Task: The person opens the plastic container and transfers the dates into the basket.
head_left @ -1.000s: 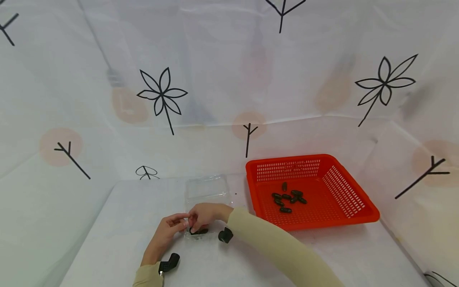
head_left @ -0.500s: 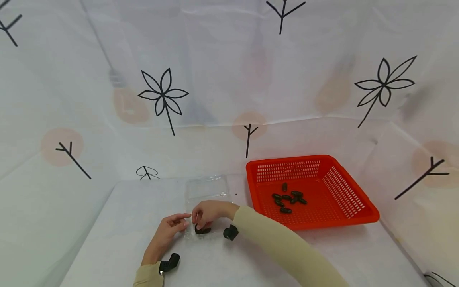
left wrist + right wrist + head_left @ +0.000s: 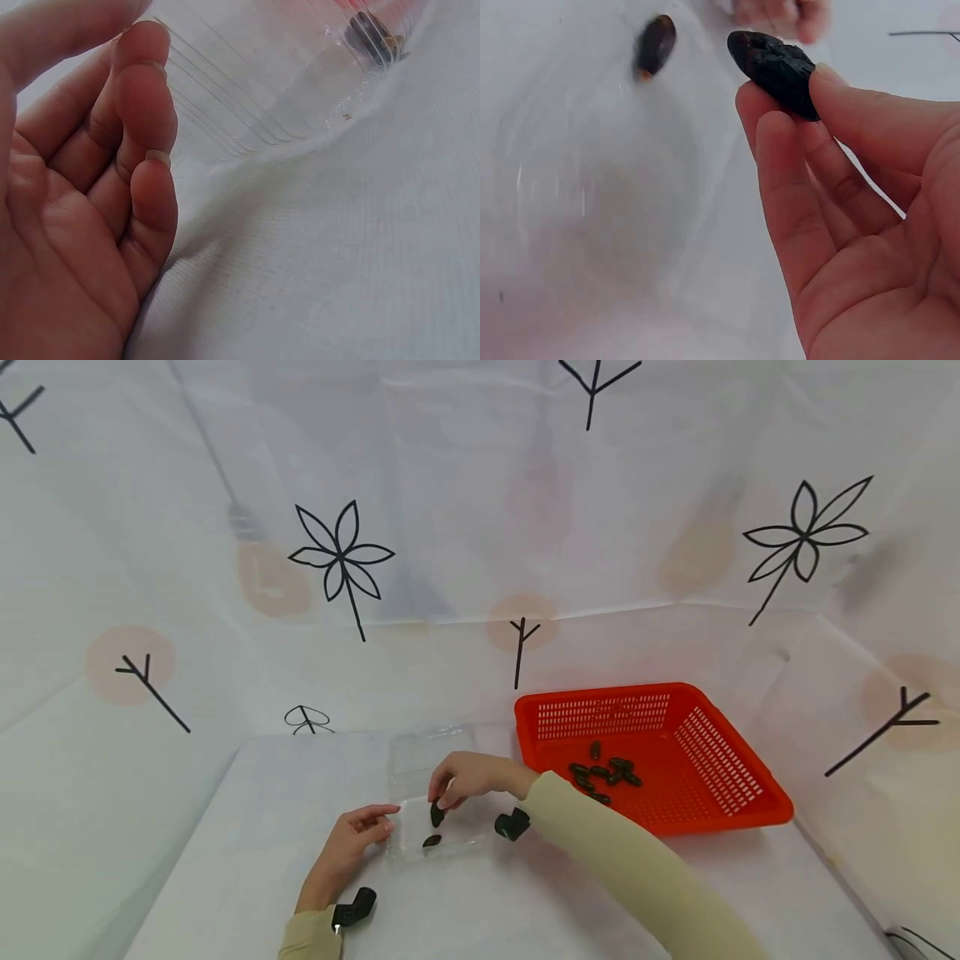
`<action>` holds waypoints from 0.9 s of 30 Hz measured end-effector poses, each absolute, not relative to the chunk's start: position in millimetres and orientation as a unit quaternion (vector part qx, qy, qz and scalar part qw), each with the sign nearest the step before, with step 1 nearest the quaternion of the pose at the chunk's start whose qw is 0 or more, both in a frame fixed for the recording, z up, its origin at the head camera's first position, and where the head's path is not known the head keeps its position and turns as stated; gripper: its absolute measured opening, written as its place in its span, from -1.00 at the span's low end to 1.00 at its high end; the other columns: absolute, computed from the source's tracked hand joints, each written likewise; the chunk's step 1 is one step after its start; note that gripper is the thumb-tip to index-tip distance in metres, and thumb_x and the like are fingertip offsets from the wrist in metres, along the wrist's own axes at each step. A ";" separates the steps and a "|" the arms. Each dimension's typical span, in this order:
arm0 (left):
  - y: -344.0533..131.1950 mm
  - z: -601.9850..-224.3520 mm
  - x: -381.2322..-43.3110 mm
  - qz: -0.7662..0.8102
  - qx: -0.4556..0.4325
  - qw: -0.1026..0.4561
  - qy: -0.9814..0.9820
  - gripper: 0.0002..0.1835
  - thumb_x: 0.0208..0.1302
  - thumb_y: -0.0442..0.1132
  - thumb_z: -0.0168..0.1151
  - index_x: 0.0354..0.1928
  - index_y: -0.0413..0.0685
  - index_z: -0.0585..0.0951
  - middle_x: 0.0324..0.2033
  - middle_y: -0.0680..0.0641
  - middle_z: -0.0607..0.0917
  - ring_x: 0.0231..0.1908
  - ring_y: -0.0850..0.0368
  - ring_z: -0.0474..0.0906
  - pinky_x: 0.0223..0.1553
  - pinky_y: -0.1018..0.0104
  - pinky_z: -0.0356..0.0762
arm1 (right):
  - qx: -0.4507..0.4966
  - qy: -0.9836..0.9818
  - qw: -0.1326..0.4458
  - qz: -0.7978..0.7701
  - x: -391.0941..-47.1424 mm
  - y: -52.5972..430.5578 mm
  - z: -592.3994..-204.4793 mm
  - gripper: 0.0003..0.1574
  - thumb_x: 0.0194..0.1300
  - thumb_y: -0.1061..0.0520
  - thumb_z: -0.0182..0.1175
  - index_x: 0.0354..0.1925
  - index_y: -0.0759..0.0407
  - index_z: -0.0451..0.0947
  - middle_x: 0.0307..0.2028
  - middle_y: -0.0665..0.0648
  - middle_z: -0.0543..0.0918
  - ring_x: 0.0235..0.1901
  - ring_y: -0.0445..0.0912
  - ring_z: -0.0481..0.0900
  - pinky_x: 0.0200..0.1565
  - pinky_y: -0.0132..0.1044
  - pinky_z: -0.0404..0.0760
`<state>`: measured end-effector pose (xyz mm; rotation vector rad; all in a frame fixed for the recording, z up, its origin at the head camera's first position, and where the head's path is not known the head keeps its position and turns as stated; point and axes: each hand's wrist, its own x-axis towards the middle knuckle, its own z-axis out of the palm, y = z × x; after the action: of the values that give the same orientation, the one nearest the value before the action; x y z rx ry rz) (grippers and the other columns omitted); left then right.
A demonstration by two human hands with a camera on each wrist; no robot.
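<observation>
My right hand (image 3: pixel 468 777) pinches a dark, wrinkled date (image 3: pixel 776 71) between thumb and fingertips. It holds the date above a clear plastic box (image 3: pixel 468 842). Inside the box, near its front wall, lies a second dark date (image 3: pixel 432 841); an orange tip shows on it in the right wrist view. My left hand (image 3: pixel 354 839) is at the left side of the box, fingers loosely extended, the fingertips at or close to its edge. Whether they touch the plastic is unclear. The left wrist view shows the ribbed box wall beyond the fingers, with a date (image 3: pixel 371 37) behind it.
The box's clear lid (image 3: pixel 431 752) lies folded back behind it. To the right stands a red perforated basket (image 3: pixel 720 777) with several dark dates (image 3: pixel 621 764) on its floor. White patterned cloth (image 3: pixel 450 527) rises behind the white-covered table (image 3: pixel 247 843).
My right hand has lifted up and moved right, with one date now upright in its fingertips. The other date in the box has come into clear view. My left hand has stayed in place.
</observation>
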<state>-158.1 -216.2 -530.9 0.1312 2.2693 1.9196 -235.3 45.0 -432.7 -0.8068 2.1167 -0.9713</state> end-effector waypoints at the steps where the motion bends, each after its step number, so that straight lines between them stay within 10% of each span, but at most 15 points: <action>1: -216.8 -530.7 -158.3 0.644 0.041 0.084 0.760 -0.65 0.28 -0.33 0.34 0.07 -0.35 0.63 -0.38 -0.03 0.63 -0.38 0.17 0.50 -0.27 0.36 0.48 | -0.307 0.810 0.330 -0.375 -237.2 49.8 -430.3 -0.81 0.34 0.29 0.23 -0.09 0.24 0.69 -0.26 0.02 0.67 -0.26 -0.09 0.64 -0.14 -0.29 0.63; 27: -218.8 -528.2 -157.5 0.647 0.044 0.097 0.755 -0.65 0.32 -0.37 0.29 0.11 -0.35 0.62 -0.37 -0.02 0.62 -0.38 0.18 0.48 -0.27 0.36 0.47 | -0.180 0.857 0.196 -0.441 -248.5 228.0 -405.4 -0.81 0.39 0.20 0.23 -0.06 0.22 0.65 -0.15 0.12 0.69 -0.09 0.17 0.64 0.03 0.06 0.57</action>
<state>-157.5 -218.8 -528.2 0.1312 2.2369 1.9156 -248.5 228.0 -405.4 -0.5047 2.4013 -1.2368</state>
